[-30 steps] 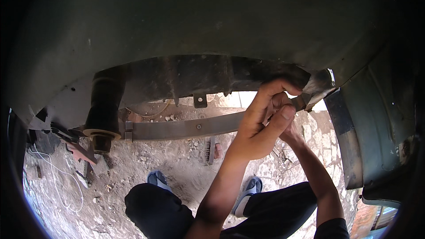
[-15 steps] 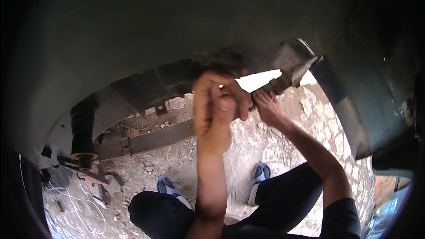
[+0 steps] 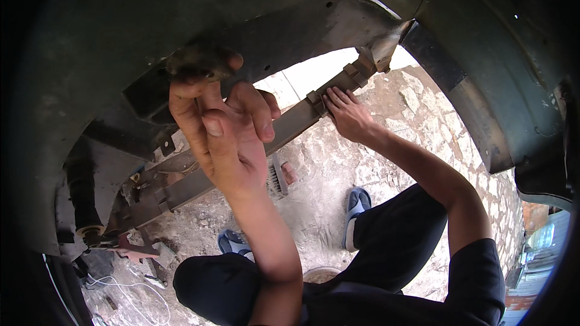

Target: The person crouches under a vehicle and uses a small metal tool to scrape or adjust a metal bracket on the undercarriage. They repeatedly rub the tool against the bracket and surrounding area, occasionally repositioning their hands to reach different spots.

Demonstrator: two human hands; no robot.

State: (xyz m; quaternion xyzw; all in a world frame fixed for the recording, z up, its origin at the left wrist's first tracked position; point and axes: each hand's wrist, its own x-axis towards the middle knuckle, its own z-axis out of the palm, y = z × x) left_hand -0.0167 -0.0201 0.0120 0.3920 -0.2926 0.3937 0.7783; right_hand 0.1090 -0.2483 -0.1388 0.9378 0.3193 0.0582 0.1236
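Note:
Under a green vehicle fender, my left hand [image 3: 226,139] is raised with its palm toward me. Its upper fingers hook around a dark, dirty metal bracket [image 3: 196,60] beneath the frame, and one fingertip shows past the bracket's right side. The thumb stands away from it, and the other fingers are curled. Whether the bracket is fixed or loose, I cannot tell. A long flat leaf spring [image 3: 293,124] with clamps slants across behind that hand. Farther right, my right hand [image 3: 347,115] rests on the spring beside a clamp, fingers stretched out along it.
A black shock absorber [image 3: 81,196] hangs at the left. The dark fender edge [image 3: 465,105] curves down on the right. On the rough ground are a wire brush [image 3: 278,176], a reddish brick piece [image 3: 289,173] and a white cable [image 3: 136,293]. Frame metal [image 3: 290,42] hangs low overhead.
The view has shifted, showing more of the leaf spring and the brush. My left hand now appears farther left, still at the dark bracket. My right hand stays on the spring near the clamp.

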